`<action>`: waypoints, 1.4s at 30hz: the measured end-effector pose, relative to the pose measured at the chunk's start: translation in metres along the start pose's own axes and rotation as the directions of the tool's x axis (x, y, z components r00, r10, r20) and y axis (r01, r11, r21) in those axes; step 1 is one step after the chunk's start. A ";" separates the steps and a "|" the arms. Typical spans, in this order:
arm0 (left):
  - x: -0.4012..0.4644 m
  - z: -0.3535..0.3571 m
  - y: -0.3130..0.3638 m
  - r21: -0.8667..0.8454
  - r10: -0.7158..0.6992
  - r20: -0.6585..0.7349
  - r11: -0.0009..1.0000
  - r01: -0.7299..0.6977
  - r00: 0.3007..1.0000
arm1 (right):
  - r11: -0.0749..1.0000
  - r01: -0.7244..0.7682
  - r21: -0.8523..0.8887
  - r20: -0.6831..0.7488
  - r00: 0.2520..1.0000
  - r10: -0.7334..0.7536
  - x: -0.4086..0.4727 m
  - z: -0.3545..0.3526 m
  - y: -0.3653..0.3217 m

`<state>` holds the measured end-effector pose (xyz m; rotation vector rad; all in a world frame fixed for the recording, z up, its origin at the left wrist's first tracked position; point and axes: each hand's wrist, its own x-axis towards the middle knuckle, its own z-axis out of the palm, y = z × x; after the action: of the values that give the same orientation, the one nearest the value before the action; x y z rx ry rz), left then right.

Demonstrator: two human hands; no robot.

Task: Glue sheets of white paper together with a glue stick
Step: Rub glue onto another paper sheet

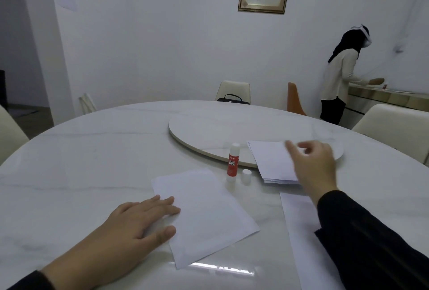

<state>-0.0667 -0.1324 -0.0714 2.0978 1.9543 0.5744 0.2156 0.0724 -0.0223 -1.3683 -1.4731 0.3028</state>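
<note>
A white sheet of paper point(209, 215) lies on the white table in front of me. My left hand point(139, 222) rests flat on its left edge, fingers straight. A red and white glue stick point(232, 163) stands upright and uncapped beyond the sheet, with its white cap point(246, 176) beside it. To the right sits a stack of white sheets point(271, 162), partly on the turntable. My right hand point(313, 166) hovers over that stack, blurred, fingers loosely bent and holding nothing. Another sheet point(299, 227) lies under my right forearm.
A round turntable point(209, 127) sits in the middle of the round marble table point(81, 162). Chairs stand around it, one with a black bag point(232, 99). A person point(341, 78) stands at a counter at the far right.
</note>
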 end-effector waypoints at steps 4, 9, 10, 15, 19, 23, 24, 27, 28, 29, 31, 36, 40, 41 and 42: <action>-0.002 0.001 0.001 0.002 -0.017 -0.025 1.000 0.018 1.000 | 0.915 0.180 -0.360 0.372 0.928 -0.035 -0.013 0.043 -0.034; 0.000 0.001 -0.002 -0.008 -0.020 -0.030 1.000 0.020 0.999 | 0.829 0.080 -0.554 0.358 0.921 0.151 -0.020 0.082 -0.047; 0.000 0.001 -0.002 -0.010 -0.023 -0.030 1.000 0.022 0.999 | 0.844 0.029 -0.535 0.350 0.917 0.190 -0.020 0.085 -0.048; 0.000 0.002 -0.002 -0.019 -0.001 -0.043 1.000 0.001 0.999 | 0.922 0.045 -0.385 0.338 0.936 0.096 -0.025 0.086 -0.048; 0.000 -0.001 -0.003 -0.045 0.006 0.002 0.999 -0.006 1.000 | 0.993 0.053 0.103 0.384 0.919 -0.089 -0.039 0.059 -0.064; 0.005 -0.009 -0.005 -0.244 -0.064 -0.051 0.969 0.050 0.997 | 0.971 0.137 0.195 0.439 0.873 -0.211 -0.044 0.030 -0.078; 0.010 -0.010 -0.004 -0.248 -0.091 -0.098 0.967 0.064 0.991 | 0.967 0.111 0.230 0.445 0.872 -0.205 -0.044 0.026 -0.079; 0.042 -0.004 0.010 -0.059 -0.086 -0.173 0.995 0.076 0.981 | 0.935 -0.043 0.351 0.463 0.876 -0.133 -0.048 0.023 -0.075; 0.053 0.001 0.018 -0.014 -0.067 -0.168 0.998 0.065 0.984 | 0.922 -0.085 0.377 0.451 0.886 -0.103 -0.050 0.025 -0.073; 0.063 0.007 0.025 0.021 -0.051 -0.155 0.998 0.055 0.987 | 0.903 -0.125 0.410 0.437 0.896 -0.074 -0.052 0.029 -0.072; 0.076 0.023 0.034 0.087 -0.028 -0.117 0.995 0.039 0.993 | 0.860 -0.199 0.471 0.428 0.903 -0.026 -0.052 0.038 -0.070; 0.085 0.046 0.027 0.206 -0.026 0.031 0.978 0.019 0.999 | 0.907 -0.185 0.378 0.480 0.877 -0.021 -0.048 0.063 -0.063; 0.085 0.047 0.027 0.228 -0.036 0.045 0.973 0.025 0.998 | 0.967 -0.065 0.245 0.509 0.858 -0.072 -0.050 0.080 -0.057; 0.085 0.047 0.027 0.228 -0.039 0.050 0.973 0.026 0.998 | 0.977 -0.035 0.212 0.513 0.855 -0.080 -0.051 0.083 -0.055; 0.085 0.047 0.027 0.229 -0.040 0.056 0.973 0.026 0.998 | 0.984 -0.004 0.179 0.516 0.852 -0.090 -0.051 0.085 -0.054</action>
<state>-0.0188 -0.0461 -0.0910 2.1795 2.1044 0.2881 0.1066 0.0507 -0.0422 -1.1556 -1.8678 0.8092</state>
